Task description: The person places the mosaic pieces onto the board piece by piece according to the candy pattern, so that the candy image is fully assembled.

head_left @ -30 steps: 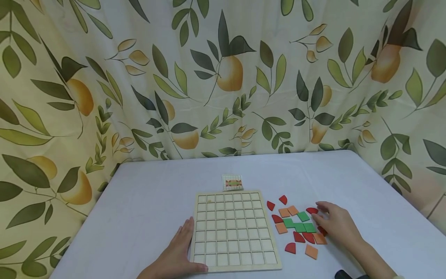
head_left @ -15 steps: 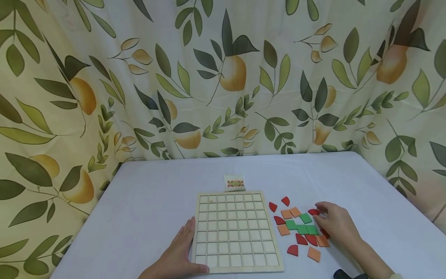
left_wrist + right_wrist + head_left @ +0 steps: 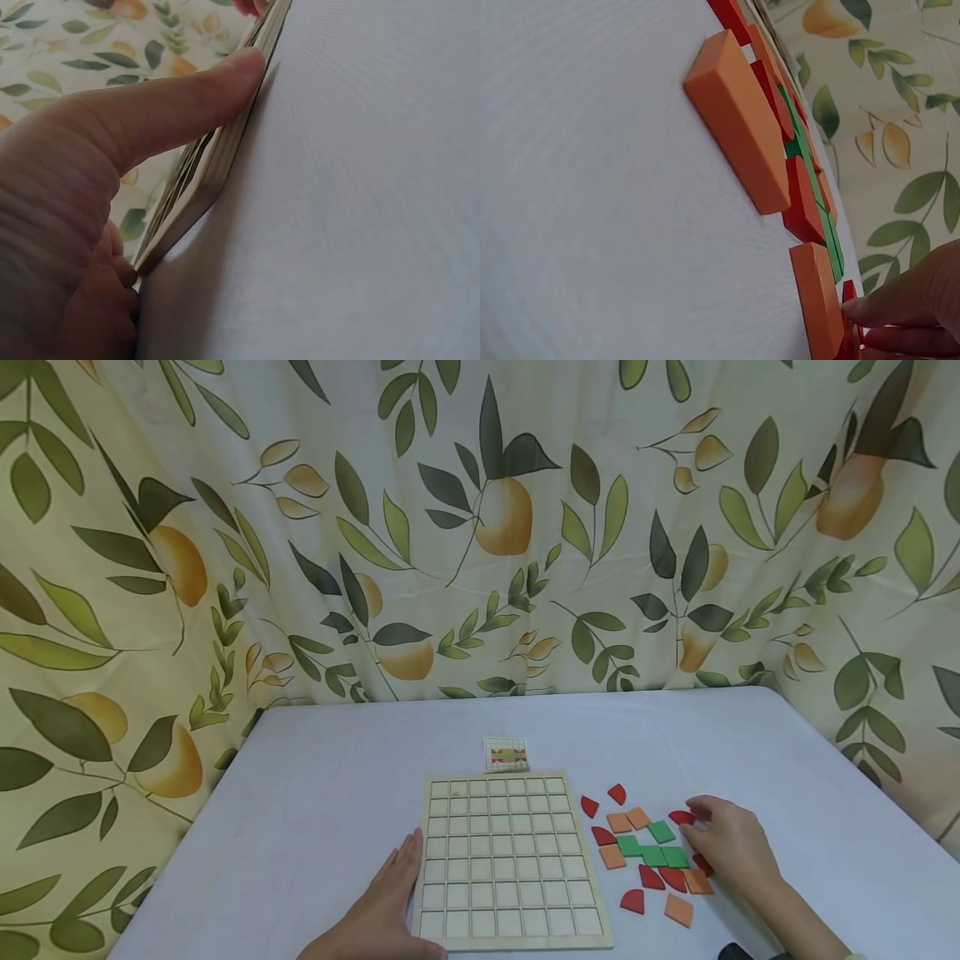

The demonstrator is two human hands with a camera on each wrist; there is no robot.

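Leafy, fruit-printed curtain (image 3: 300,510) across the back, pale cloth-covered surface (image 3: 337,735) below, and we pan from the left. Left hand (image 3: 381,893) first: fingers straight along the left side of the gridded board (image 3: 517,944), thumb out at its near edge, so that grip is spread around the corner. Just beyond the board's far rim, a small card (image 3: 507,755) shows a coloured pattern on a grid.

Over to the right of the board now, and it's busy: red wedges (image 3: 632,902), orange squares (image 3: 679,911) and 4 green squares (image 3: 653,856), some touching, others apart.

And here's the key spot! At the far right of the spread, the right hand (image 3: 738,847) has thumb and forefinger on either side of 1 red wedge (image 3: 679,817), apparently pinching it; whether it's off the cloth, I can't tell. That wedge pokes out leftward from the fingertips, its visible length running roughly left to right. Right hand is clearly the nearer; the board lies off to the left, with loose pieces between. Last, a dark object (image 3: 733,952) at the bottom edge, too cropped to name.
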